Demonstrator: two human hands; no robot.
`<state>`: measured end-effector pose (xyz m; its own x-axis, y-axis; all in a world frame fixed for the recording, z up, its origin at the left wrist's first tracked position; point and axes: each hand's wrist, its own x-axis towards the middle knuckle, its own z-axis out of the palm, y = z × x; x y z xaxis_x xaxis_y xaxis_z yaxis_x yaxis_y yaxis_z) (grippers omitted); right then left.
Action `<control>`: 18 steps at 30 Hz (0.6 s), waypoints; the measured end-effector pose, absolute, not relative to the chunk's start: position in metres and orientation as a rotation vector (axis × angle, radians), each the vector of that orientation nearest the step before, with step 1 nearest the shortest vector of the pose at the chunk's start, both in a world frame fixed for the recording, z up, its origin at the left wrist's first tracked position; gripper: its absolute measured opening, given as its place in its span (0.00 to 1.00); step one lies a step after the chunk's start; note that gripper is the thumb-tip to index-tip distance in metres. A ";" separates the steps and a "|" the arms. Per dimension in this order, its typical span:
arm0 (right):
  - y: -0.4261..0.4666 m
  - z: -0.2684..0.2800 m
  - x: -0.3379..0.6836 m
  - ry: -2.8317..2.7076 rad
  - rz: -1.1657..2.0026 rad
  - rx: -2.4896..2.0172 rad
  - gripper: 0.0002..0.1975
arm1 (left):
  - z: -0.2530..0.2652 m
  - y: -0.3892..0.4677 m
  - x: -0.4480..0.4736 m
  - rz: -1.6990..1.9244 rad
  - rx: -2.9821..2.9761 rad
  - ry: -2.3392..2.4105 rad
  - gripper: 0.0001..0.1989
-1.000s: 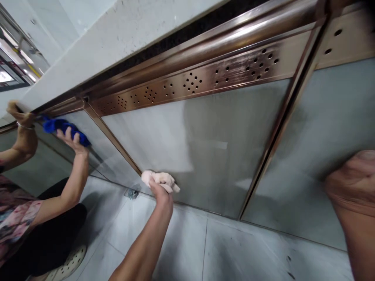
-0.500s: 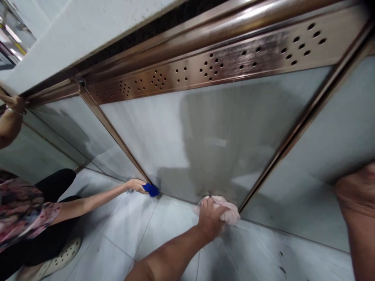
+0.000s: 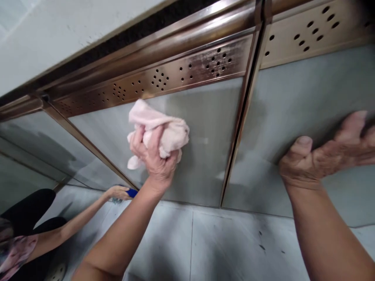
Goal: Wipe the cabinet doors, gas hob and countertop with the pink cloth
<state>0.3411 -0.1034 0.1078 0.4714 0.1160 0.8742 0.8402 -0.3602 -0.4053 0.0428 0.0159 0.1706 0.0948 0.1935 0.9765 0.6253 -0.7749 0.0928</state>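
A crumpled pale pink cloth [image 3: 172, 130] is gripped in my left hand [image 3: 158, 162], whose fingers curl into it. Hand and cloth are in front of the glossy grey cabinet panel [image 3: 202, 164], just under the perforated copper-coloured strip [image 3: 172, 76]. Whether the cloth touches the panel along its whole face I cannot tell. Over to the right, my right hand [image 3: 328, 156] rests against the neighbouring panel [image 3: 269, 117], thumb and fingers spread and holding nothing. Part of its fingers lies beyond the right edge of view.
A co-worker crouches at the lower left, one hand [image 3: 118, 192] holding a blue cloth [image 3: 132, 192] low by the metal frame post [image 3: 93, 142]. Above the doors juts a white countertop [image 3: 58, 43]. Small dark specks [image 3: 261, 247] lie on the tiled floor [image 3: 175, 242].
My left hand has lifted the pink cloth from the panel's bottom edge up and leftward to its upper part. The view has shifted right, showing more of my spread right hand.
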 end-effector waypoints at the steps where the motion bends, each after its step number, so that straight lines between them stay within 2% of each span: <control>1: -0.103 0.108 0.341 -0.759 -1.088 -1.777 0.34 | 0.180 0.014 0.054 -1.674 -2.038 -0.752 0.29; 3: -0.103 0.109 0.342 -0.736 -1.185 -1.779 0.34 | 0.179 0.006 0.076 -1.586 -2.070 -0.680 0.30; 5: -0.104 0.109 0.342 -0.742 -1.198 -1.789 0.34 | 0.151 -0.006 0.095 -1.501 -2.160 -0.646 0.29; 9: -0.105 0.109 0.341 -0.742 -1.201 -1.801 0.35 | 0.046 -0.030 0.111 -1.237 -2.637 -0.530 0.19; 13: -0.106 0.109 0.342 -0.758 -1.234 -1.792 0.33 | -0.064 -0.035 0.090 -0.569 -3.127 -0.475 0.23; 15: -0.106 0.109 0.342 -0.769 -1.250 -1.825 0.33 | -0.099 -0.027 0.069 -0.362 -3.203 -0.580 0.24; 18: -0.107 0.111 0.341 -0.795 -1.256 -1.847 0.33 | -0.120 -0.008 0.034 -0.259 -3.196 -0.639 0.22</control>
<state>0.3409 -0.1073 0.1112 0.3245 0.0799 0.9425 0.8178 -0.5244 -0.2371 0.0340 -0.0079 -0.1204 0.9114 0.3907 0.1294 0.3704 -0.9157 0.1560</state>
